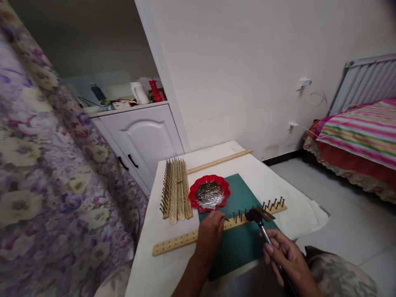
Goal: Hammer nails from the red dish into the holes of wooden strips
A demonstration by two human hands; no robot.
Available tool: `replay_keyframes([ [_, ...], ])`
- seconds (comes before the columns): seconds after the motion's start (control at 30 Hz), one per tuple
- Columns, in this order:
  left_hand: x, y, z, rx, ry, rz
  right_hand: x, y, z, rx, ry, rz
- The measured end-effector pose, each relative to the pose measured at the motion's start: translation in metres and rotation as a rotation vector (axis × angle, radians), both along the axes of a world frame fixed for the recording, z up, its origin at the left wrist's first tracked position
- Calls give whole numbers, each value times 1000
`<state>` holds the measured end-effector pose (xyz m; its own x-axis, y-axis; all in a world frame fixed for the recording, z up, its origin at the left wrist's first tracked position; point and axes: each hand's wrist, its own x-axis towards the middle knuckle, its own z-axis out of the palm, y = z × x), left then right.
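My right hand (pixel 286 258) grips the handle of a small hammer (pixel 259 215), whose head rests over a long wooden strip (pixel 176 243) lying across a green mat (pixel 239 245). Several dark nails (pixel 274 202) stand along the strip's right half. My left hand (pixel 211 228) sits on the strip beside the hammer head, fingers pinched together at a nail I can barely make out. A red dish (pixel 192 194) of shiny nails lies just behind my left hand.
A stack of nailed wooden strips (pixel 177 187) lies left of the dish, and another bare strip (pixel 219 161) lies at the table's far edge. A white cabinet (pixel 142 140) stands behind. Flowered fabric (pixel 46 165) fills the left; a bed (pixel 361 140) is at right.
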<state>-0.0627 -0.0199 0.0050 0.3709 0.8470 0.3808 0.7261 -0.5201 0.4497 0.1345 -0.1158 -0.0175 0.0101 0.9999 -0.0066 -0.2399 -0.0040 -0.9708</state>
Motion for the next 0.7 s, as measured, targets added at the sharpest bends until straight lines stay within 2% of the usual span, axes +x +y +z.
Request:
replay_keyframes([
  [0.27, 2, 4, -7, -23, 73, 5, -1, 0, 2, -6, 10, 4],
  [0.47, 5, 6, -3, -44, 90, -40, -1, -1, 3, -15, 11, -9],
  [0.6, 12, 9, -7, -48, -34, -72, -2, -1, 3, -13, 14, 4],
  [0.7, 15, 12, -18, -108, -225, -14, -2, -1, 0, -18, 18, -4],
])
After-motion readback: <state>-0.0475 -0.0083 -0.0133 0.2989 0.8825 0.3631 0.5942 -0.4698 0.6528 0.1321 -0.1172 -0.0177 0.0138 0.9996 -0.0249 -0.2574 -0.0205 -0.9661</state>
